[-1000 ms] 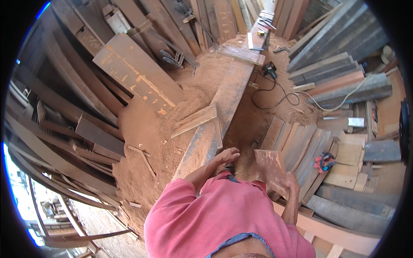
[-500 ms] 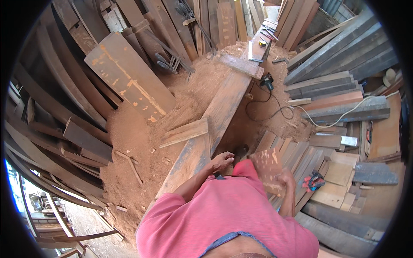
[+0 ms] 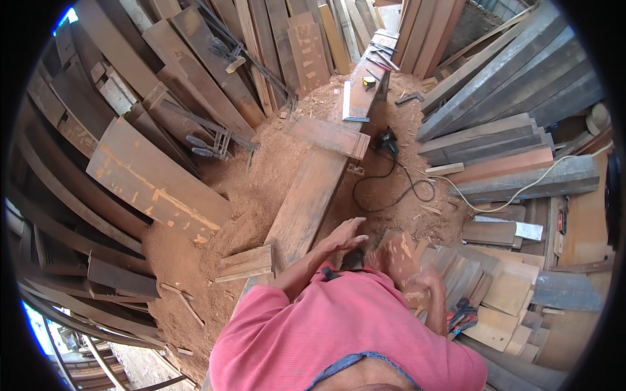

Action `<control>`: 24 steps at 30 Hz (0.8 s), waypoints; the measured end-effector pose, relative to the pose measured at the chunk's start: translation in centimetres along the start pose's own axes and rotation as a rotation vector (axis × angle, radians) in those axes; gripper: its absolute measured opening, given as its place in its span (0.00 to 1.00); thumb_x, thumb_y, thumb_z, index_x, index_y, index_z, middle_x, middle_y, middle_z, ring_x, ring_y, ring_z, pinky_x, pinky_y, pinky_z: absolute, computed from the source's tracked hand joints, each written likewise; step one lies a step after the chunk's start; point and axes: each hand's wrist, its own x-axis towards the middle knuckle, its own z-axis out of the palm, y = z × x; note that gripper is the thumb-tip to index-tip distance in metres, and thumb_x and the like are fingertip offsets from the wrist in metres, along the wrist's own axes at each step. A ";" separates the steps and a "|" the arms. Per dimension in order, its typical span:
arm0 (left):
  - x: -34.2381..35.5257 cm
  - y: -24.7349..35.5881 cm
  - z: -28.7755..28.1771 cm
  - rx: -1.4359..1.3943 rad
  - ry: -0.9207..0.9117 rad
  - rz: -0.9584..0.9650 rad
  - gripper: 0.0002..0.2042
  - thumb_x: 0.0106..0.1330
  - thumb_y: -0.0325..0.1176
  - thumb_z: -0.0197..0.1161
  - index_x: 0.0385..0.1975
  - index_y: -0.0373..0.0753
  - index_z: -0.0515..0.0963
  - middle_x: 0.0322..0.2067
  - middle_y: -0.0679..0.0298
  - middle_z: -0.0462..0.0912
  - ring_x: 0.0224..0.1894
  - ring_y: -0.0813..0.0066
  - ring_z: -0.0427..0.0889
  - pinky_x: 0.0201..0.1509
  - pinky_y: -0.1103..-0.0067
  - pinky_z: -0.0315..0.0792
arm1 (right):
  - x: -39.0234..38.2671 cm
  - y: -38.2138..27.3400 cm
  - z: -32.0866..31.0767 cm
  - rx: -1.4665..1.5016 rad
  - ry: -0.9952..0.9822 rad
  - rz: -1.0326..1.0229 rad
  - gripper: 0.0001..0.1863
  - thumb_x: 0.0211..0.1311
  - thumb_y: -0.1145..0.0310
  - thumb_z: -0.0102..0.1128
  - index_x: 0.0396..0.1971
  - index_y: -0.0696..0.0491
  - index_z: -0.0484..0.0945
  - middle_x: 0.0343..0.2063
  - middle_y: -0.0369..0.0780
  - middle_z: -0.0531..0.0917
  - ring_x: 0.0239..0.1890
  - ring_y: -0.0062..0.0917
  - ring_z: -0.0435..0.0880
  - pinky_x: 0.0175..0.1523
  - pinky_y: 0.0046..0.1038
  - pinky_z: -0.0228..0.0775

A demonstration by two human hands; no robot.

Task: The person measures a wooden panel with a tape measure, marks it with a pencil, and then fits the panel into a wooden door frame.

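Note:
My right hand is closed at the edge of a reddish-brown wooden board with pale patches on its face, holding it tilted at my right side. My left hand is stretched out in front of me with its fingers extended, empty, just left of the board. Left of that hand runs a long plank bench. A short wooden offcut lies by its near part, and a wider board rests across it farther off.
A corded power tool lies right of the bench on sawdust. A try square and yellow tape measure sit at the bench's far end. Stacked grey beams are at right, a patched plank at left, a red-and-black object nearby.
My left hand has reached forward and its bent fingers have straightened. The view has shifted, with the bench now farther left. My right hand still holds the board, now turned more edge-on.

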 end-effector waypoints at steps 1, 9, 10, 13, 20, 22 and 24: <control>1.8 0.7 -0.2 0.041 0.050 0.051 0.40 0.61 0.52 0.66 0.67 0.34 0.60 0.63 0.43 0.68 0.65 0.46 0.67 0.69 0.63 0.62 | 1.0 -0.6 -1.9 -0.001 0.004 -0.063 0.27 0.39 0.56 0.70 0.36 0.64 0.83 0.32 0.59 0.83 0.40 0.47 0.85 0.44 0.41 0.77; 17.7 8.8 -6.3 -0.320 0.095 0.317 0.34 0.53 0.51 0.76 0.53 0.35 0.72 0.47 0.51 0.79 0.51 0.61 0.77 0.58 0.68 0.70 | -0.5 -14.7 -26.4 -0.404 0.309 -0.346 0.16 0.45 0.61 0.69 0.29 0.59 0.83 0.26 0.56 0.81 0.33 0.51 0.82 0.40 0.46 0.73; 19.5 9.4 -8.2 -0.454 0.000 0.237 0.30 0.52 0.48 0.77 0.49 0.35 0.75 0.43 0.55 0.82 0.46 0.67 0.79 0.54 0.70 0.72 | -0.8 -17.4 -29.2 -0.398 0.368 -0.375 0.13 0.46 0.65 0.67 0.28 0.58 0.82 0.24 0.55 0.81 0.32 0.52 0.82 0.41 0.46 0.73; 25.2 11.8 -12.9 -0.712 0.114 0.352 0.24 0.54 0.38 0.79 0.47 0.38 0.76 0.39 0.70 0.81 0.42 0.83 0.75 0.47 0.79 0.74 | 0.9 -21.0 -35.8 -0.460 0.490 -0.340 0.14 0.47 0.67 0.66 0.34 0.58 0.81 0.26 0.55 0.81 0.34 0.53 0.81 0.42 0.45 0.72; 33.2 17.1 -23.0 -1.012 0.326 0.366 0.17 0.56 0.35 0.76 0.39 0.38 0.75 0.32 0.73 0.79 0.35 0.87 0.74 0.39 0.84 0.71 | 8.9 -18.9 -42.8 0.401 1.583 -0.698 0.31 0.57 0.56 0.68 0.55 0.60 0.72 0.50 0.47 0.80 0.57 0.36 0.74 0.66 0.40 0.59; 34.6 19.1 -25.1 -1.015 0.369 0.354 0.17 0.57 0.35 0.76 0.39 0.38 0.75 0.32 0.73 0.79 0.35 0.87 0.75 0.38 0.85 0.71 | 16.0 -14.9 -43.0 0.682 1.411 -0.768 0.32 0.59 0.56 0.69 0.56 0.62 0.71 0.50 0.45 0.79 0.57 0.32 0.73 0.66 0.37 0.58; 36.4 18.3 -26.6 -0.957 0.404 0.361 0.18 0.58 0.34 0.75 0.43 0.37 0.75 0.35 0.71 0.80 0.37 0.87 0.76 0.39 0.84 0.73 | 22.6 -13.4 -43.8 0.956 1.089 -0.855 0.33 0.58 0.57 0.70 0.55 0.65 0.71 0.49 0.44 0.79 0.55 0.30 0.74 0.64 0.33 0.61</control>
